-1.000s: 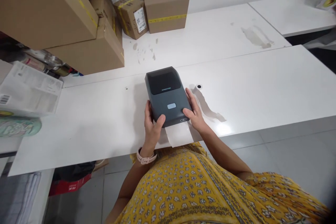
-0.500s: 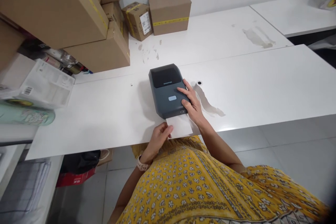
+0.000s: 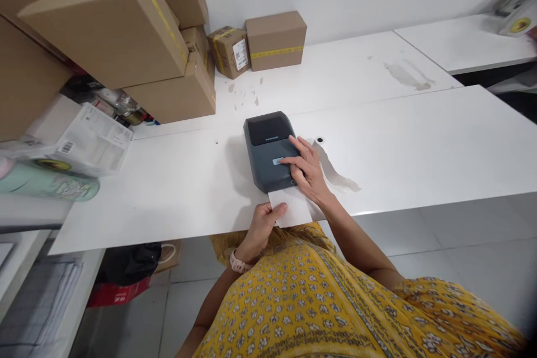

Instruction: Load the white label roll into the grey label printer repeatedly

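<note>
A dark blue-grey label printer (image 3: 263, 170) lies on the white table near its front edge. From its near end sticks out a sheet of white paper (image 3: 296, 210). My left hand (image 3: 260, 225) pinches the left edge of this sheet between thumb and fingers. My right hand (image 3: 309, 172) rests over the printer's right side with its fingers spread. Its index fingertip touches the light blue button (image 3: 276, 161) on the lid. Just right of the printer stands a small paper roll (image 3: 319, 141), with a curling strip (image 3: 335, 172) trailing from it.
Cardboard boxes (image 3: 113, 36) are stacked at the back left, and a taped carton (image 3: 277, 42) stands against the wall. At the left edge lie a white box (image 3: 90, 142) and a mint-green bottle (image 3: 62, 183). The table's front edge (image 3: 390, 210) runs close to my body.
My right index finger has moved left onto the printer's button. My left hand keeps its pinch on the paper. The view has tilted slightly, shifting everything a little down and right.
</note>
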Tool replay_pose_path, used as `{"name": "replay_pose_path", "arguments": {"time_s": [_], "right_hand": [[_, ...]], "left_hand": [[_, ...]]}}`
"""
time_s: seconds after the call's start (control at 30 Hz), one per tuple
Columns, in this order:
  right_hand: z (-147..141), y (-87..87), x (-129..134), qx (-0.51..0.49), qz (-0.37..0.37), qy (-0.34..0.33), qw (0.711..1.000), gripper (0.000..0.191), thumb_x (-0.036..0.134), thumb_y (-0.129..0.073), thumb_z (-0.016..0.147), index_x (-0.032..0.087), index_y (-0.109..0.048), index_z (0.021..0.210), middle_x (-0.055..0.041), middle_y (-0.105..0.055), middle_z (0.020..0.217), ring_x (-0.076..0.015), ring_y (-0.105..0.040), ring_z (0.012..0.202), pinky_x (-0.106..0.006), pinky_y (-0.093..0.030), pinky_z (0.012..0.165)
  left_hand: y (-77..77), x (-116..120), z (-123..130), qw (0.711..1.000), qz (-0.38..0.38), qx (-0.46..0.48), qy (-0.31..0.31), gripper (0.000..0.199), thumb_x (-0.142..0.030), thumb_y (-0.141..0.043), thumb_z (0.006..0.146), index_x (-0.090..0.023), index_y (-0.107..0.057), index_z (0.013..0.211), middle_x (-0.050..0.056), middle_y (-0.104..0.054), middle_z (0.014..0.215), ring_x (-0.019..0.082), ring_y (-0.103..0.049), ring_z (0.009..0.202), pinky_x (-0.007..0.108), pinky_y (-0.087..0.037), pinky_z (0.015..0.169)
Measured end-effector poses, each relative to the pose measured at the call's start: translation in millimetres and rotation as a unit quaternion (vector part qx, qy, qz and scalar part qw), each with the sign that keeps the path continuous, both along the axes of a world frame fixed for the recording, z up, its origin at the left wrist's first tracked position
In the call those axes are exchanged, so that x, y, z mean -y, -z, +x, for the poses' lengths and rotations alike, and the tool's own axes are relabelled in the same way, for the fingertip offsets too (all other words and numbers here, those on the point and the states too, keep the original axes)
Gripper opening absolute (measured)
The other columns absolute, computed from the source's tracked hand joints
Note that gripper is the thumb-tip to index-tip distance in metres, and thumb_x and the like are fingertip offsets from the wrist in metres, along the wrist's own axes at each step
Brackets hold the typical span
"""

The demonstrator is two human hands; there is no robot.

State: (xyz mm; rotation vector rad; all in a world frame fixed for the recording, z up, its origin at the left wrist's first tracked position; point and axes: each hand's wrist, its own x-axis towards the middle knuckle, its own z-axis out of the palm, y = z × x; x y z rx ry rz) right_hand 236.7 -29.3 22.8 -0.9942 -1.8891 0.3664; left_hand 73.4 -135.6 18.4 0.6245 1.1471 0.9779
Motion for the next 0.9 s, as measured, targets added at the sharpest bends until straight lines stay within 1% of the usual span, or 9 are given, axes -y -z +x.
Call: {"name": "replay_pose_path", "arguments": {"time_s": [0.17,0.33,0.43,0.5,0.6,0.67,0.73,0.8,0.9], "right_hand": [[5.5,-14.7,3.2,0.101,0.029,0.017,0.994,0.023,0.047,-0.061,0.1,0.038,-0.073,0.118,0.0073,-0.046,0.167,-0.0334,-0.038,0.157,-0.066,-0.021,0.13],[7.7,-34.2,1.2,0.157,0.042,-0.016,0.987,0.024,0.049,-0.06,0.102,0.037,-0.073,0.118,0.0053,-0.049,0.165,-0.0319,-0.036,0.159,-0.065,-0.014,0.133],[3.1,-36.3,-4.4,0.157,0.017,-0.027,0.987,0.024,0.047,-0.054,0.105,0.034,-0.074,0.109,0.0051,-0.057,0.158,-0.0315,-0.036,0.16,-0.067,-0.011,0.133],[0.4,-34.4,-7.1,0.156,0.001,-0.03,0.987,0.027,0.047,-0.05,0.107,0.034,-0.073,0.104,0.005,-0.061,0.155,-0.0315,-0.035,0.16,-0.069,-0.009,0.133],[0.3,-28.0,-6.4,0.157,-0.007,-0.023,0.987,0.028,0.049,-0.049,0.107,0.034,-0.073,0.106,0.0045,-0.058,0.158,-0.0323,-0.031,0.161,-0.07,-0.007,0.132],[2.7,-20.8,-2.6,0.145,-0.006,-0.015,0.989,0.028,0.049,-0.049,0.107,0.034,-0.073,0.112,0.0031,-0.054,0.161,-0.0326,-0.03,0.162,-0.07,-0.011,0.131],[5.8,-11.9,2.6,0.121,-0.012,-0.004,0.993,0.03,0.048,-0.049,0.107,0.034,-0.071,0.122,0.0011,-0.049,0.166,-0.0325,-0.03,0.162,-0.068,-0.021,0.129],[8.5,-3.8,7.3,0.097,-0.02,0.009,0.995,0.034,0.048,-0.048,0.107,0.036,-0.068,0.131,0.0007,-0.042,0.17,-0.0325,-0.028,0.162,-0.065,-0.028,0.126],[10.6,-0.1,11.2,0.087,-0.011,0.029,0.996,0.034,0.048,-0.05,0.106,0.04,-0.066,0.135,0.0046,-0.036,0.173,-0.0329,-0.028,0.162,-0.064,-0.028,0.127]], "left_hand": [[1.6,-0.2,-7.8,0.997,0.041,-0.056,0.019,0.056,-0.068,-0.085,0.067,-0.014,-0.073,0.072,0.002,-0.065,0.066,0.013,-0.051,0.063,0.028,-0.041,0.063],[0.0,-3.1,-27.2,0.99,0.089,-0.108,-0.002,0.049,-0.063,-0.073,0.084,-0.017,-0.068,0.067,0.0,-0.061,0.063,0.014,-0.055,0.064,0.028,-0.046,0.065],[0.6,-7.6,-37.3,0.98,0.111,-0.154,-0.06,0.043,-0.058,-0.066,0.091,-0.018,-0.074,0.076,0.003,-0.069,0.07,0.017,-0.062,0.067,0.03,-0.05,0.069],[0.7,-12.1,-40.0,0.961,0.139,-0.194,-0.138,0.04,-0.056,-0.064,0.093,-0.019,-0.075,0.08,0.004,-0.071,0.075,0.018,-0.064,0.071,0.031,-0.051,0.07],[0.1,-18.8,-36.7,0.925,0.188,-0.243,-0.223,0.038,-0.056,-0.063,0.095,-0.022,-0.075,0.104,0.008,-0.076,0.107,0.023,-0.071,0.099,0.036,-0.056,0.09],[-0.6,-21.1,-31.5,0.926,0.205,-0.242,-0.203,0.051,-0.058,-0.062,0.096,-0.024,-0.066,0.135,0.012,-0.067,0.141,0.029,-0.065,0.128,0.043,-0.052,0.108],[-0.8,-21.0,-26.2,0.937,0.215,-0.227,-0.154,0.066,-0.058,-0.06,0.098,-0.027,-0.049,0.155,0.013,-0.049,0.163,0.032,-0.052,0.146,0.048,-0.046,0.119],[-0.1,-19.7,-22.4,0.94,0.222,-0.228,-0.12,0.072,-0.058,-0.06,0.099,-0.03,-0.039,0.162,0.011,-0.038,0.171,0.033,-0.042,0.155,0.049,-0.04,0.125],[4.0,-18.7,-20.3,0.936,0.231,-0.245,-0.107,0.075,-0.057,-0.06,0.099,-0.031,-0.035,0.164,0.01,-0.032,0.175,0.033,-0.034,0.16,0.049,-0.034,0.13]]}}
